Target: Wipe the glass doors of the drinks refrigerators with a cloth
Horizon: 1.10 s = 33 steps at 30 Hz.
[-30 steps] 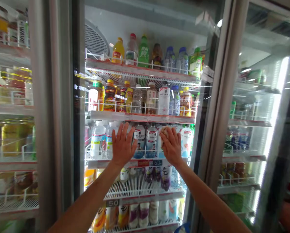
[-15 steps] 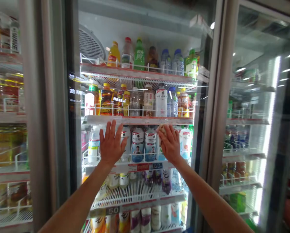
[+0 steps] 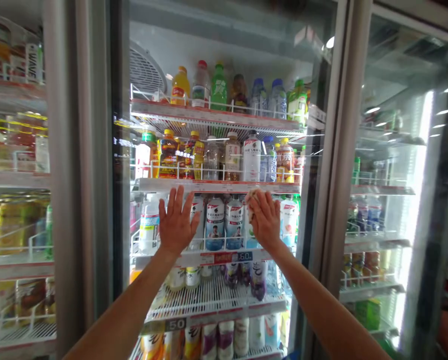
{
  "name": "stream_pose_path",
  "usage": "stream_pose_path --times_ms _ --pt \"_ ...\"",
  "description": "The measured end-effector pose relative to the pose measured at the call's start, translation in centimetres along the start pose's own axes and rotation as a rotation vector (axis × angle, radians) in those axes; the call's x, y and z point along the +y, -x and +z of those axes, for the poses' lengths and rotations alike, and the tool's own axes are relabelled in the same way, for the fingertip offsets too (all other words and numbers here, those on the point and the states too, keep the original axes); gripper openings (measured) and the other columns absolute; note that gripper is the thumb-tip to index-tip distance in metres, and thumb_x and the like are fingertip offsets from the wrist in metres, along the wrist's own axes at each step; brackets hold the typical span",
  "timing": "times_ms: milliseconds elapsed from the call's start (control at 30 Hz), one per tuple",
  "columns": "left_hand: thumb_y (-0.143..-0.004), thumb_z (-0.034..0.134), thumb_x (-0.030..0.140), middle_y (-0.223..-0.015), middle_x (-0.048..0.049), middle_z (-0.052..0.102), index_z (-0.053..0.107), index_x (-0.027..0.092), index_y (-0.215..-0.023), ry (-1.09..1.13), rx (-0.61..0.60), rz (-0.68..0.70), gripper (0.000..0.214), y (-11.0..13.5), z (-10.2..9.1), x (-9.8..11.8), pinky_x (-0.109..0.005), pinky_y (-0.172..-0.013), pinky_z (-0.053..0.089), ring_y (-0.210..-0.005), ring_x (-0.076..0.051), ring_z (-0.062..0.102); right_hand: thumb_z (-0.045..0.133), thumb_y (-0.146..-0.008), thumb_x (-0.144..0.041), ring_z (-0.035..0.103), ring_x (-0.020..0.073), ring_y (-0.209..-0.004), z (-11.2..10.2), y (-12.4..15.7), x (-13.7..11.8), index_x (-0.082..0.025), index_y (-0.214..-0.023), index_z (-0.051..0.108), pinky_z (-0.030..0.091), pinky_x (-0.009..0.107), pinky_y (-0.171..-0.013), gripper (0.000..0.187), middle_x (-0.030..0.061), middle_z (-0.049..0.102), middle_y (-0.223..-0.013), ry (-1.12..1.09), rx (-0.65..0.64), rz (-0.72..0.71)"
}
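Both arms reach forward to the closed glass door (image 3: 224, 32) of a drinks cooler. My left hand (image 3: 176, 225) is laid flat toward the glass with its fingers spread and nothing in it. A crumpled pale cloth (image 3: 252, 199) shows under the fingertips of my right hand (image 3: 268, 225), which presses it to the pane; the palm hides much of the cloth. Behind the glass, between the two hands, stand blue-labelled drink bottles (image 3: 214, 225) on the middle shelf.
Several wire shelves of bottles fill the cooler, with juice and soda bottles (image 3: 219, 87) on top. Metal door frames (image 3: 344, 150) stand at both sides. Another glass door with lit shelves (image 3: 377, 245) is at right, and drink cans (image 3: 11, 222) show at left.
The view has shifted slightly, so the cooler sits a little further right. Both hands stay near the same shelf height, the right one a touch further right with the cloth.
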<state>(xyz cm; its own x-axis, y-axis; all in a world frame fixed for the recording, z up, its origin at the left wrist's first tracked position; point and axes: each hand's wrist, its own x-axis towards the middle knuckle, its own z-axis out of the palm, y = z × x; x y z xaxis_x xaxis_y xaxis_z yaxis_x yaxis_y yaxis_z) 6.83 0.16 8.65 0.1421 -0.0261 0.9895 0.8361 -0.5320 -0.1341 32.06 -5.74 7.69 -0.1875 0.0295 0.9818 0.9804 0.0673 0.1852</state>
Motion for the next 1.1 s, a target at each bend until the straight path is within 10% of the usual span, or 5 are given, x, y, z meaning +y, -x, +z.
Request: stream_pose_path --times_ms 200,500,733,967,1100 --pt "-0.087 0.046 0.033 -0.150 -0.0078 0.019 0.021 0.024 -0.143 0.007 -0.005 -0.007 0.062 0.1 0.0 0.2 -0.045 -0.114 0.007 -0.140 -0.021 0.012 0.031 -0.089 -0.024 0.026 0.0274 -0.136 -0.9 0.0 7.1 -0.012 -0.136 0.040 0.023 0.053 -0.107 0.049 0.0167 0.038 -0.141 0.125 0.214 0.381" --pt "-0.087 0.046 0.036 -0.149 -0.0099 0.023 0.027 0.022 -0.141 -0.012 -0.008 -0.002 0.059 0.2 0.0 -0.1 -0.044 -0.114 0.009 -0.139 -0.023 0.015 0.043 -0.086 -0.023 0.023 0.0231 -0.137 0.3 0.2 -2.6 -0.026 -0.129 0.049 0.020 0.047 -0.111 0.043 0.0050 0.042 -0.140 -0.041 -0.012 -0.098" --pt "-0.086 0.047 0.033 -0.149 -0.0098 0.022 0.026 0.021 -0.142 -0.016 0.006 0.000 0.060 0.2 0.1 0.1 -0.045 -0.114 0.008 -0.139 -0.023 0.015 0.036 -0.086 -0.022 0.029 0.0320 -0.133 0.1 -1.6 5.0 -0.020 -0.135 0.042 0.029 0.057 -0.100 0.049 0.0159 0.030 -0.145 0.109 0.280 0.425" --pt "-0.086 0.048 0.034 -0.148 -0.0102 0.024 0.029 0.021 -0.141 -0.008 0.027 0.021 0.059 0.2 0.0 -0.1 -0.043 -0.114 0.009 -0.139 -0.022 0.016 0.043 -0.087 -0.028 0.023 0.0211 -0.137 1.4 -3.1 -6.6 -0.028 -0.130 0.048 0.021 0.044 -0.111 0.042 0.0031 0.042 -0.140 -0.041 -0.043 -0.250" --pt "-0.086 0.048 0.033 -0.147 -0.0106 0.027 0.030 0.020 -0.140 -0.021 0.017 0.022 0.058 0.3 -0.1 -0.1 -0.043 -0.114 0.010 -0.139 -0.021 0.017 0.042 -0.088 -0.023 0.026 0.0223 -0.136 0.5 -2.3 -2.6 -0.029 -0.132 0.045 0.022 0.047 -0.110 0.044 0.0046 0.039 -0.142 -0.035 0.041 -0.166"
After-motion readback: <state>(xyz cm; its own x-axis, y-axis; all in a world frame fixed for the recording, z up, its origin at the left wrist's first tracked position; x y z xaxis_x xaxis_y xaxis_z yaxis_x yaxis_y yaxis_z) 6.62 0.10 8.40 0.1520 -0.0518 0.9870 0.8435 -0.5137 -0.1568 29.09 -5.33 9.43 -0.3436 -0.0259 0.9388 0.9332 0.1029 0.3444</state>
